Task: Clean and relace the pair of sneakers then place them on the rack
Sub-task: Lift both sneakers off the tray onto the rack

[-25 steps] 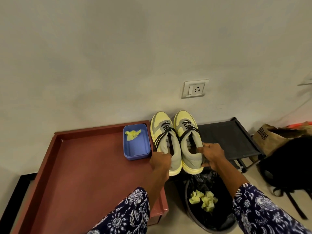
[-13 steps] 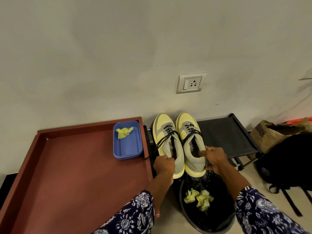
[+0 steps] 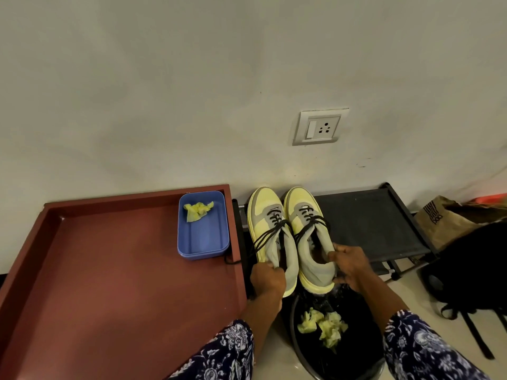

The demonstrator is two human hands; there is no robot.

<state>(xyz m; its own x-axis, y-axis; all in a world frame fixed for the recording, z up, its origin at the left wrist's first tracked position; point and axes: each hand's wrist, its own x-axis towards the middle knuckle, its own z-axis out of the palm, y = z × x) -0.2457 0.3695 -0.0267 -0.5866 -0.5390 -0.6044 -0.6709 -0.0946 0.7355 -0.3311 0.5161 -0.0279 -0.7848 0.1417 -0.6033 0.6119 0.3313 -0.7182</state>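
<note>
Gripping one sneaker heel per hand: my left hand (image 3: 267,281) holds the left sneaker (image 3: 270,237), my right hand (image 3: 352,266) the right sneaker (image 3: 310,237), toes resting over the rack (image 3: 367,223).

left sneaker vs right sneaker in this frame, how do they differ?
The left sneaker, gripped by the left hand, has long lace ends trailing off to its left over the red tray edge; the right sneaker, gripped by the right hand, keeps its laces on the shoe. The left heel hides behind the hand; the right opening shows. Both are yellow and grey, black-laced, toes toward the wall.
</note>
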